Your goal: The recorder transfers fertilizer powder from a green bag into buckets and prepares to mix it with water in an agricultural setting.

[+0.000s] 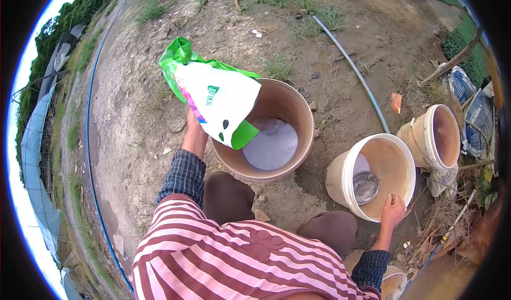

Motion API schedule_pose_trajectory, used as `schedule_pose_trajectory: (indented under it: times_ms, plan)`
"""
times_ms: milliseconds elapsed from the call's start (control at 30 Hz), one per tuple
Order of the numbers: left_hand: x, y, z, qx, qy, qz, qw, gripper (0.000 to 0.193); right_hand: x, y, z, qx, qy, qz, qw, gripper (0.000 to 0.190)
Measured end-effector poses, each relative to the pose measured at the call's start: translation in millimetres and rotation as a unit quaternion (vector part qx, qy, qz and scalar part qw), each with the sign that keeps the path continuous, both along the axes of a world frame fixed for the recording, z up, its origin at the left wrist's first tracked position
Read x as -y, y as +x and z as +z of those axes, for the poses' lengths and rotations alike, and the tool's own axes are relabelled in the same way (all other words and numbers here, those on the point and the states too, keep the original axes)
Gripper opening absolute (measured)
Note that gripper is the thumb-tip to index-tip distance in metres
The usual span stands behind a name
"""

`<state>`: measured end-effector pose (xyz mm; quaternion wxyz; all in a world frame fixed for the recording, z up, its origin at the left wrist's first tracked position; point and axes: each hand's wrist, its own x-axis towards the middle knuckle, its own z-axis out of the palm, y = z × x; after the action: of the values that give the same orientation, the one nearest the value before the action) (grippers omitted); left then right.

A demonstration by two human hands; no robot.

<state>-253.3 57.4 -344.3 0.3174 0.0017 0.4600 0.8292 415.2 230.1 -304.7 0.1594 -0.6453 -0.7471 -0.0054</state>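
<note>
My left hand [195, 130] holds a white and green plastic bag [219, 96] from below, most of its fingers hidden behind it. The bag is tilted over a large brown bucket [307, 140] with a pale white substance [271, 144] at its bottom. To the right, a white-rimmed bucket [351, 168] leans on the soil; inside it is a round scoop or ladle [365, 187] beside some pale material. My right hand [393, 211] is closed at this bucket's near rim, around what looks like a short handle end.
Another white-rimmed bucket [417, 140] stands at the right, near filled sacks [475, 116] and dry sticks. A grey hose [355, 70] runs behind the buckets. A long blue hose [88, 140] crosses the ground at the left. Part of another container [393, 282] shows at the lower right.
</note>
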Motion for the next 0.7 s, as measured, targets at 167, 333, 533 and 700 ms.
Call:
schedule_pose_trajectory:
  times_ms: [167,333,533,700]
  plan:
    - [47,-14,22,-0.160,-0.003,-0.088,0.983,0.050,2,-19,5,-0.051,0.055,0.033,0.997,0.021]
    - [3,7,73,-0.165,-0.161,0.063,0.971,0.061,0,-12,0,-0.073,0.016,-0.011,0.997,0.022]
    - [-80,17,114,-0.380,-0.235,0.084,0.891,0.062,7,-17,32,-0.287,-0.005,-0.018,0.958,0.048]
    - [-143,201,195,-0.398,-0.177,-0.004,0.900,0.062,-2,-83,107,-0.479,-0.026,0.200,0.854,0.122]
